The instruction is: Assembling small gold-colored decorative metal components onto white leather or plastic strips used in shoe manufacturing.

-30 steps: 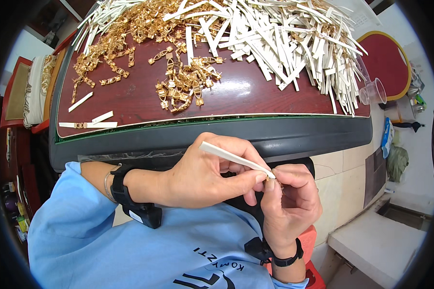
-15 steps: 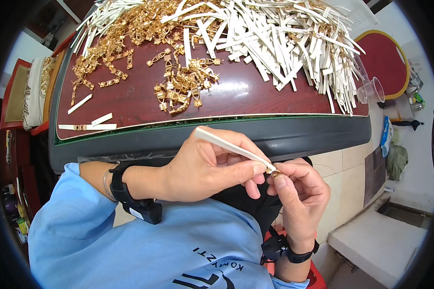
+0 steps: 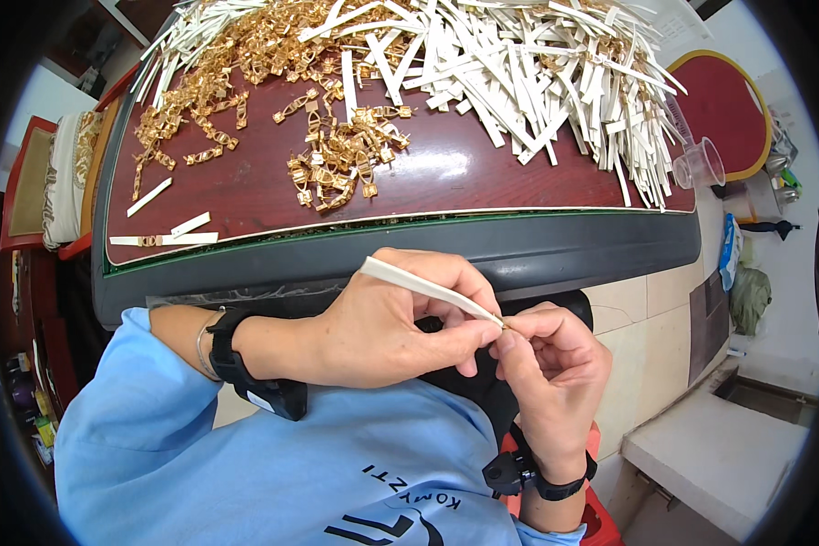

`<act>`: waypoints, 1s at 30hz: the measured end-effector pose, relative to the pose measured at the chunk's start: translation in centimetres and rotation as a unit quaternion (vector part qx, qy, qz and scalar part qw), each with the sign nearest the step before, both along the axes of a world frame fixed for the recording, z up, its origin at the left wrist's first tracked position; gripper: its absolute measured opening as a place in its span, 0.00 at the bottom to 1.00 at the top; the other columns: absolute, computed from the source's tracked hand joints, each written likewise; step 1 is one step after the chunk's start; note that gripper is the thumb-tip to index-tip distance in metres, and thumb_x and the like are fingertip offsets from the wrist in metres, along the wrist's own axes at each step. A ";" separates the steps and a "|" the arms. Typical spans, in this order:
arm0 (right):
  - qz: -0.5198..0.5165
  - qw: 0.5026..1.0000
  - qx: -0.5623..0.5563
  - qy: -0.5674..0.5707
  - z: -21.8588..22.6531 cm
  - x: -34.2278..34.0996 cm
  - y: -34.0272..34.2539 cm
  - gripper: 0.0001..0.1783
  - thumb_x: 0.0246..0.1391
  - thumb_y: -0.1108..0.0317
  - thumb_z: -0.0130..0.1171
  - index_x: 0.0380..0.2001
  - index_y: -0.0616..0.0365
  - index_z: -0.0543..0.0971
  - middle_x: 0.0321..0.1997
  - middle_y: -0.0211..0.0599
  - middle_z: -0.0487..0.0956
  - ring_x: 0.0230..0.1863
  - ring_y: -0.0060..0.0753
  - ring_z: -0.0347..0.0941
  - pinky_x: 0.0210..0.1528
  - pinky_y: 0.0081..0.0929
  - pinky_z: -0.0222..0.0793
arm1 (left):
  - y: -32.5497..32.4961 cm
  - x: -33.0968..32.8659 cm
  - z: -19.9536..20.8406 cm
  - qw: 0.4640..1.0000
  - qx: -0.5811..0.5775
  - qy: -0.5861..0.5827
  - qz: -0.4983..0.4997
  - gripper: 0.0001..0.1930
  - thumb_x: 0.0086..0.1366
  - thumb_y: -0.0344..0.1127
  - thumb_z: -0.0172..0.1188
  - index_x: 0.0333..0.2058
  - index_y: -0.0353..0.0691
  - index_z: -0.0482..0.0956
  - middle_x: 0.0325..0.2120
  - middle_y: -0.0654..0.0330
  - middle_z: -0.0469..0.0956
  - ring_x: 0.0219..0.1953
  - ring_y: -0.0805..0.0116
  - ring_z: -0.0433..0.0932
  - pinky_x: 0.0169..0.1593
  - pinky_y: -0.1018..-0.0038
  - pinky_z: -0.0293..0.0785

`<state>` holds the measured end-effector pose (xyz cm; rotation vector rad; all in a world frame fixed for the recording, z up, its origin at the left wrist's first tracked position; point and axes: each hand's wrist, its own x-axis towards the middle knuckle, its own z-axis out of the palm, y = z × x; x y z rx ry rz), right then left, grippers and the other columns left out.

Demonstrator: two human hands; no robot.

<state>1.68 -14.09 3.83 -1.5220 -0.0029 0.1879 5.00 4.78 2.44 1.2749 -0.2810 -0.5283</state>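
A person in a light blue shirt (image 3: pixel 246 464) is facing a glossy, dark red counter (image 3: pixel 237 196). The left hand (image 3: pixel 396 323) is grasping a long, flat, white strip (image 3: pixel 432 289) between thumb and fingers, above the person's lap and just in front of the counter; the strip is slanting from upper left to lower right. The right hand (image 3: pixel 560 373) is pinching the strip's lower end between thumb and forefinger, and the fingertips are hiding the very tip. On the counter, a tangled mound of shiny, gold-coloured links (image 3: pixel 264 45) is spreading across the far left and centre, a smaller gold cluster (image 3: pixel 346 168) is lying nearer, and a large heap of similar white strips (image 3: pixel 528 82) is covering the far right. A clear plastic cup (image 3: pixel 699 166) is tilting at the right edge.
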 end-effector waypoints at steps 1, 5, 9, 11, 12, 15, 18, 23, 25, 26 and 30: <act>0.004 1.000 -0.003 0.001 -0.1 0.1 0.2 0.07 0.56 0.83 0.57 0.38 0.70 0.78 0.34 0.36 0.80 0.33 0.17 0.76 0.36 0.14 0.72 | 0.1 -0.1 0.2 1.000 -0.001 -0.001 0.001 0.06 0.63 0.23 0.60 0.38 0.27 0.76 0.30 0.54 0.80 0.30 0.69 0.83 0.35 0.76 0.80; -0.004 0.993 0.089 0.076 -0.2 0.6 -0.2 0.10 0.60 0.76 0.56 0.43 0.70 0.78 0.34 0.37 0.81 0.30 0.17 0.75 0.34 0.13 0.70 | 0.2 0.3 0.1 0.996 -0.032 0.073 0.040 0.06 0.65 0.25 0.58 0.39 0.29 0.72 0.29 0.54 0.79 0.27 0.70 0.82 0.30 0.76 0.79; 0.007 0.985 0.131 0.108 0.1 0.5 -2.0 0.12 0.59 0.73 0.59 0.44 0.69 0.79 0.34 0.37 0.81 0.29 0.15 0.73 0.33 0.12 0.69 | 0.1 0.5 -0.7 0.986 -0.115 0.090 0.083 0.06 0.67 0.26 0.55 0.39 0.30 0.70 0.27 0.54 0.78 0.24 0.68 0.81 0.27 0.75 0.79; 0.008 0.989 0.113 0.097 0.2 0.2 -2.0 0.12 0.58 0.74 0.60 0.43 0.69 0.79 0.35 0.36 0.81 0.30 0.14 0.73 0.33 0.12 0.69 | 0.0 0.5 -1.0 0.978 -0.164 0.104 0.070 0.06 0.66 0.25 0.55 0.39 0.30 0.70 0.27 0.53 0.78 0.24 0.67 0.81 0.28 0.75 0.80; 0.011 0.992 0.095 0.086 0.3 0.1 -2.0 0.11 0.57 0.75 0.61 0.43 0.70 0.79 0.35 0.35 0.81 0.31 0.14 0.73 0.33 0.12 0.69 | 0.1 0.5 -0.9 0.979 -0.163 0.104 0.069 0.06 0.66 0.25 0.55 0.39 0.30 0.70 0.27 0.53 0.78 0.24 0.67 0.81 0.28 0.75 0.80; 0.018 0.991 0.112 0.072 0.2 0.0 -1.8 0.09 0.56 0.78 0.62 0.41 0.69 0.80 0.35 0.33 0.80 0.33 0.14 0.73 0.34 0.12 0.68 | 0.1 0.4 -0.8 0.989 -0.126 0.076 -0.011 0.07 0.65 0.25 0.57 0.40 0.30 0.70 0.28 0.53 0.78 0.26 0.67 0.81 0.30 0.76 0.79; 0.019 0.994 0.095 0.054 -0.2 0.0 -1.5 0.09 0.55 0.80 0.61 0.41 0.68 0.80 0.34 0.32 0.80 0.34 0.13 0.73 0.35 0.11 0.67 | 0.0 0.2 -1.0 0.987 -0.127 0.085 -0.044 0.07 0.65 0.25 0.59 0.41 0.29 0.75 0.30 0.53 0.79 0.28 0.69 0.82 0.32 0.79 0.77; 0.000 1.000 0.026 0.010 -0.4 -0.4 -1.0 0.09 0.55 0.80 0.62 0.40 0.69 0.80 0.33 0.30 0.78 0.32 0.12 0.70 0.32 0.10 0.64 | 0.1 0.2 -1.0 0.991 -0.086 0.091 -0.053 0.07 0.68 0.27 0.57 0.41 0.29 0.76 0.29 0.54 0.79 0.26 0.69 0.82 0.30 0.78 0.77; -0.007 1.000 -0.015 -0.021 -0.6 -0.4 -0.9 0.09 0.55 0.80 0.62 0.40 0.68 0.81 0.33 0.30 0.77 0.31 0.12 0.69 0.30 0.11 0.61 | 0.0 0.0 -1.2 0.987 -0.097 0.117 -0.050 0.08 0.69 0.29 0.55 0.41 0.28 0.76 0.28 0.54 0.79 0.26 0.68 0.82 0.29 0.78 0.78; -0.007 1.000 -0.015 -0.021 -0.7 -0.5 -0.7 0.09 0.55 0.80 0.62 0.40 0.68 0.81 0.33 0.30 0.77 0.31 0.12 0.69 0.30 0.11 0.61 | -0.1 -0.1 -1.2 0.987 -0.096 0.117 -0.049 0.08 0.69 0.29 0.55 0.41 0.28 0.76 0.28 0.54 0.79 0.26 0.68 0.82 0.29 0.78 0.78; -0.042 0.986 -0.106 -0.119 -1.6 -0.6 0.1 0.08 0.54 0.80 0.62 0.39 0.66 0.81 0.31 0.33 0.78 0.28 0.14 0.70 0.26 0.13 0.60 | -0.2 -0.3 -0.8 0.985 -0.106 0.133 -0.030 0.09 0.70 0.29 0.53 0.41 0.27 0.75 0.28 0.53 0.79 0.26 0.66 0.82 0.29 0.76 0.78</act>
